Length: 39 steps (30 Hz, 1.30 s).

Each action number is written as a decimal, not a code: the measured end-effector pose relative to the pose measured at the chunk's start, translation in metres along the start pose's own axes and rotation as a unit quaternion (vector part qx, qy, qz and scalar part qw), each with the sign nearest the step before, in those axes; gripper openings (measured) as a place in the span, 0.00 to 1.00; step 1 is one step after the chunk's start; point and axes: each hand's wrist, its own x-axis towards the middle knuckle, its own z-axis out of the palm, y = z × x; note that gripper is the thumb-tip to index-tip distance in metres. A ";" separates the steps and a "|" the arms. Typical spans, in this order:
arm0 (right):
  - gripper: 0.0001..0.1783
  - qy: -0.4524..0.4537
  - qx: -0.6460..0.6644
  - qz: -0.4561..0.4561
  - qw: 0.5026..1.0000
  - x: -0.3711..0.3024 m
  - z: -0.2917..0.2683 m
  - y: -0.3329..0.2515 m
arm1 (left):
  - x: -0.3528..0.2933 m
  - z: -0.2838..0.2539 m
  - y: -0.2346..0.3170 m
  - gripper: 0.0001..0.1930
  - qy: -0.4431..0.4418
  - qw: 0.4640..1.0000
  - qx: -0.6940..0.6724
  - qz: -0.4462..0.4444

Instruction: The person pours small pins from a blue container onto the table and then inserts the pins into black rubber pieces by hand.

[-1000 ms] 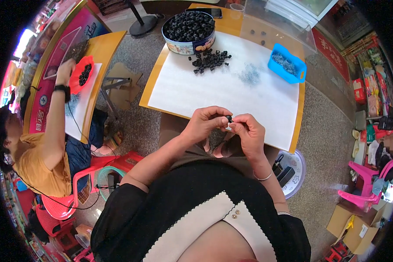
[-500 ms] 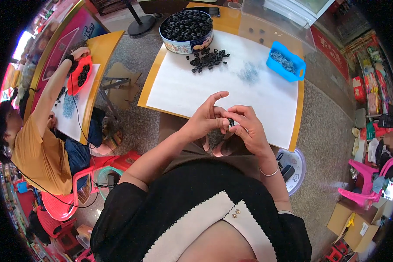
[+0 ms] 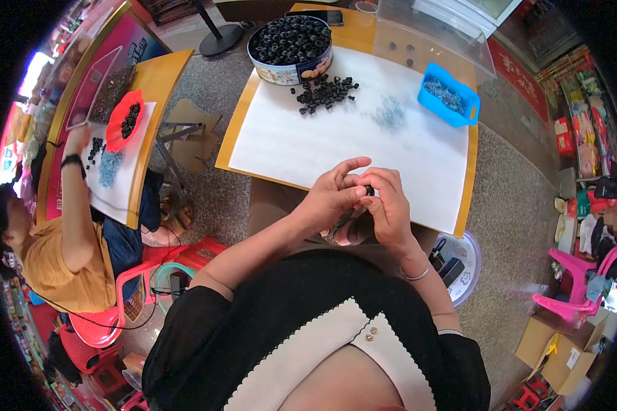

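Note:
My left hand [image 3: 330,196] and my right hand [image 3: 391,207] meet just above the near edge of the table. Between their fingertips is a small black plastic piece [image 3: 369,190], pinched from both sides; the fingers partly cover it. Farther off on the white sheet [image 3: 308,147] lies a loose heap of similar black pieces [image 3: 325,94]. Right of that heap is a thin scatter of tiny blue-grey bits [image 3: 389,114], too small to name. A blue plastic basket [image 3: 428,103] at the far right holds more of them. Behind the heap a round tin [image 3: 291,73] is filled with black pieces.
On the left a co-worker in a mustard shirt [image 3: 82,274] sits at another table with a red bowl [image 3: 136,133] of black pieces. A clear plastic box [image 3: 425,41] and a phone [image 3: 322,16] are at the back. A tub [image 3: 467,264] stands below the right corner.
My hands have shifted slightly, and the black piece now shows more plainly between the fingertips. The co-worker's hand has drawn back from behind the red bowl toward the loose pieces.

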 end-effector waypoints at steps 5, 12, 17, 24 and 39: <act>0.14 -0.035 0.008 0.007 0.999 0.001 -0.003 0.004 | 0.002 -0.009 0.003 0.31 -0.025 0.995 0.097 0.012; 0.15 -0.004 -0.057 -0.050 0.997 0.001 -0.001 0.001 | 0.001 -0.003 -0.003 0.33 -0.029 0.998 -0.057 -0.017; 0.14 0.018 -0.077 -0.067 0.995 0.000 0.002 -0.003 | 0.002 -0.004 -0.007 0.38 -0.056 0.994 -0.082 -0.034; 0.12 0.041 -0.055 -0.078 0.995 -0.001 0.006 -0.003 | 0.002 -0.005 -0.010 0.39 -0.063 0.993 -0.089 -0.043; 0.16 0.000 0.021 0.011 1.000 0.009 -0.006 -0.006 | 0.009 -0.007 -0.001 0.36 -0.015 0.997 -0.076 0.000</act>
